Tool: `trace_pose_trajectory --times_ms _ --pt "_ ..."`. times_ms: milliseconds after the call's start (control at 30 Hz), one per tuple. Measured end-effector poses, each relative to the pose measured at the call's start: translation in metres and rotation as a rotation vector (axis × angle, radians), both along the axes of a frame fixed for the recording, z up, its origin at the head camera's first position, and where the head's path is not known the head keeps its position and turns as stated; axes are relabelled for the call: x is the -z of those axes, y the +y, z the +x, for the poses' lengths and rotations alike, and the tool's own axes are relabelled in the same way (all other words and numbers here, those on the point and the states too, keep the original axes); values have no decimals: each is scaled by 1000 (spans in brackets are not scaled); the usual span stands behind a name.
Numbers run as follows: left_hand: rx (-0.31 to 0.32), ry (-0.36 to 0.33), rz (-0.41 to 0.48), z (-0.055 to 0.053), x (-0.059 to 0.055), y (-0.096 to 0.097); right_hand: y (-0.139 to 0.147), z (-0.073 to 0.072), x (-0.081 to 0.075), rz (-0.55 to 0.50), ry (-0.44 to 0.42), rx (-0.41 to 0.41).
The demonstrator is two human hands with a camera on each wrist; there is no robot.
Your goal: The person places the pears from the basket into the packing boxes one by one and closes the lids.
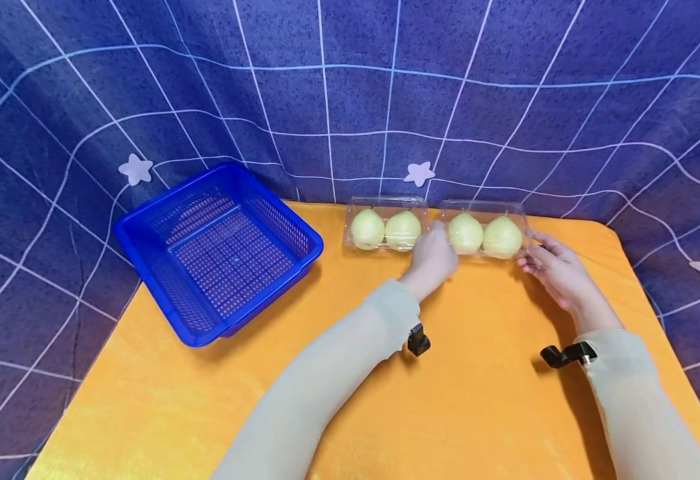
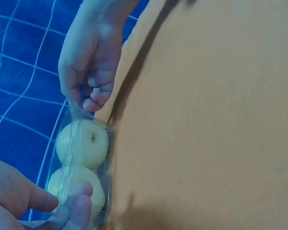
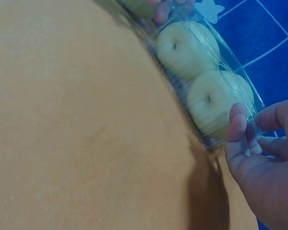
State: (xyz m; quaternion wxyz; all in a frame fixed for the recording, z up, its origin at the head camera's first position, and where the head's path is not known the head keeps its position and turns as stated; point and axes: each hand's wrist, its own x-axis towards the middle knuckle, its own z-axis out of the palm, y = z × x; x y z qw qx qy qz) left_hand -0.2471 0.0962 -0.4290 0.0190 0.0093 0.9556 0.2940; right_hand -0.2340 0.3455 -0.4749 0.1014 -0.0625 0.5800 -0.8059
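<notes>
Two clear plastic fruit boxes stand side by side at the table's back edge. The right box (image 1: pixel 483 205) holds two pale yellow-green pears (image 1: pixel 503 237), their stems showing. At its left end my left hand (image 1: pixel 434 257) pinches the edge; part of that grip is hidden in the head view. My right hand (image 1: pixel 557 272) holds the opposite end, thumb and fingers at the corner (image 3: pixel 259 125). A second pair of pears (image 1: pixel 367 229) sits in the left box (image 1: pixel 387 200), just beyond my left hand.
A blue plastic basket (image 1: pixel 272 293) with mesh walls stands on the left of the orange-covered table (image 1: pixel 476 400). Behind the table hangs a dark blue grid-patterned cloth (image 1: pixel 356 100) with stars. Black wrist mounts (image 1: pixel 419 340) sit on both sleeves.
</notes>
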Motion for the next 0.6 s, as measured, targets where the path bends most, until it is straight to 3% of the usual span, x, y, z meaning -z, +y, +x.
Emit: trace_pose_trajectory --times_ms 200,333,467,600 --pt "34 3 -49 2 -3 0 5 1 -1 83 -40 32" --pt "102 4 -21 6 -5 -8 9 1 -5 231 -62 42" --pt "195 -1 34 13 -13 -26 11 2 -18 503 -60 -1" --pt "282 -3 111 25 -30 -53 12 7 -35 777 -49 -75"
